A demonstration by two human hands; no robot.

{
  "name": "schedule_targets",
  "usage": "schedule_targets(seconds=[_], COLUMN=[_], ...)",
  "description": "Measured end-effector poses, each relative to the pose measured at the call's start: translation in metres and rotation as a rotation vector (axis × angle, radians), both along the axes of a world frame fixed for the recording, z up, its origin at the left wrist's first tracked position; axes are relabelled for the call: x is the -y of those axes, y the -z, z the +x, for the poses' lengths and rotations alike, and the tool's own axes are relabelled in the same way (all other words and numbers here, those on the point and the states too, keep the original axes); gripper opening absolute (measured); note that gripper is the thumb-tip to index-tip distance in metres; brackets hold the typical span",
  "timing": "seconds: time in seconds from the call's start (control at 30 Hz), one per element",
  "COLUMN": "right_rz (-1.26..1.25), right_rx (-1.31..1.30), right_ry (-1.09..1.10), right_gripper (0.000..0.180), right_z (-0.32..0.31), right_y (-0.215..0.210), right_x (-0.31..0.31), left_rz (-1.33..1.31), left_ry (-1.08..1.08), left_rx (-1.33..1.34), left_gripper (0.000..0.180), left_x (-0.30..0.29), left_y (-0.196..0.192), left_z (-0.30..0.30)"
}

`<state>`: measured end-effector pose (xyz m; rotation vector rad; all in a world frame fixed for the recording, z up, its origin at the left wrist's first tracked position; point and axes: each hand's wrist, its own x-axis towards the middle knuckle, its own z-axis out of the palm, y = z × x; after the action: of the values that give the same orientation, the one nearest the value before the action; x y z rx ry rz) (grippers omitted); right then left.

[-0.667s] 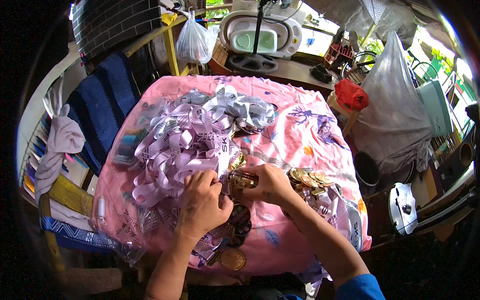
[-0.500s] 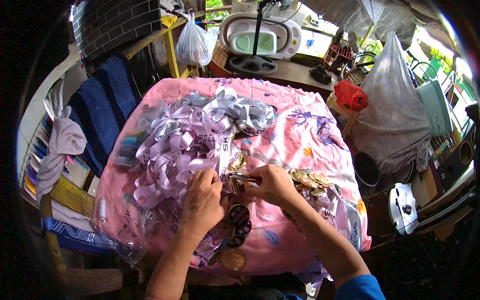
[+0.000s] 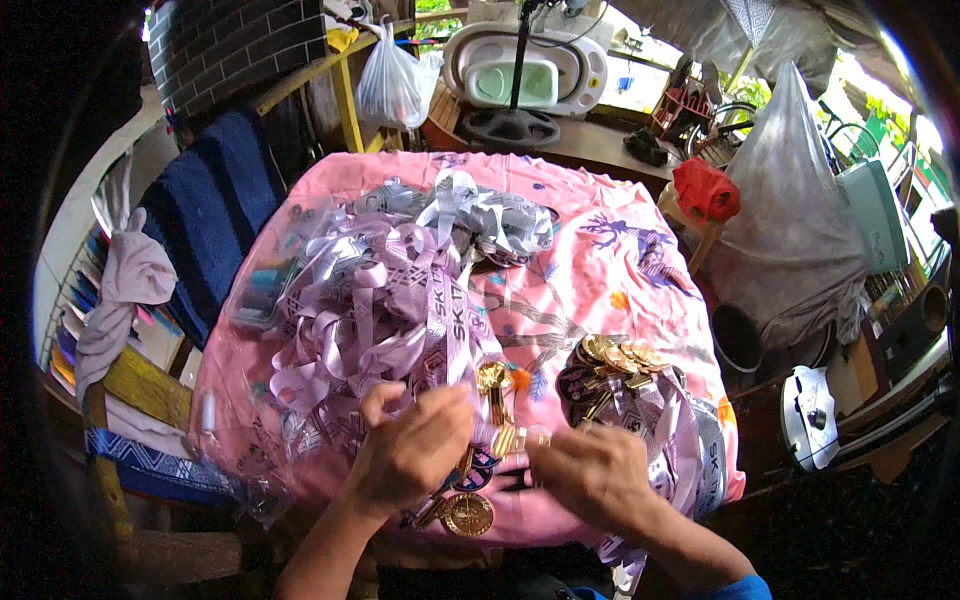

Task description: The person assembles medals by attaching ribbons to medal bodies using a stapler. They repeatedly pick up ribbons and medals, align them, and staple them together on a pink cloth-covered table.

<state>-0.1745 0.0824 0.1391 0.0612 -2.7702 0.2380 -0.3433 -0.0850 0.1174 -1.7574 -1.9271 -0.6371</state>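
My left hand (image 3: 415, 450) is closed on a lilac medal ribbon, blurred by motion. The ribbon's gold clasp (image 3: 508, 439) shows between my two hands. My right hand (image 3: 595, 470) is curled beside the clasp; what its fingers hold is hidden. Dark slim parts (image 3: 515, 479) show below its fingertips, too blurred to name. A gold medal (image 3: 493, 377) lies just beyond my hands, and another gold medal (image 3: 467, 514) lies nearer me, by a dark medal (image 3: 477, 473). A large heap of lilac ribbons (image 3: 370, 310) spreads beyond my left hand.
Gold medals (image 3: 620, 354) with ribbons are piled at the right of the pink tablecloth (image 3: 600, 275). Grey ribbons (image 3: 500, 225) lie at the back. A plastic case (image 3: 262, 295) sits at the left, near a blue striped cloth (image 3: 215, 205) on a chair.
Both hands have moved down toward me, the right also to the right. The metal tool seen at the right fingers is no longer plain. A gold medal and the right-hand pile are now uncovered.
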Motion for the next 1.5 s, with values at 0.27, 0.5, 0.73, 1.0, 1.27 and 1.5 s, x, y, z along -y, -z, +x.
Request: schedule_targets(seconds=[0.27,0.5,0.73,1.0,1.27,1.5], right_rz=[-0.670,-0.808,-0.807,-0.956,-0.671,-0.204], right_rx=[0.502,0.526,0.496,0.614,0.255,-0.083], right_ry=[0.211,0.167,0.165,0.288,0.306,0.197], right_gripper=[0.040,0.044,0.050,0.034,0.036,0.034], right_z=[0.003,-0.020,-0.028,-0.025,-0.027,0.010], right_y=[-0.010,-0.002,0.005,-0.010,0.023,0.056], right_x=[0.023,0.016,0.018,0.006,0.012,0.024], left_rz=[-0.049,0.035,0.049,-0.020,-0.064,-0.014], left_ry=[-0.058,-0.107,-0.102,-0.060,-0.385,-0.377], left_rx=[0.009,0.032,0.034,0.136,0.548,0.849], left_gripper=[0.012,0.011,0.010,0.014,0.027,0.017], left_x=[0.051,0.046,0.047,0.048,0.012,0.005], left_y=[0.029,0.031,0.033,0.027,0.011,0.017], left_z=[0.026,0.031,0.031,0.022,0.024,0.032])
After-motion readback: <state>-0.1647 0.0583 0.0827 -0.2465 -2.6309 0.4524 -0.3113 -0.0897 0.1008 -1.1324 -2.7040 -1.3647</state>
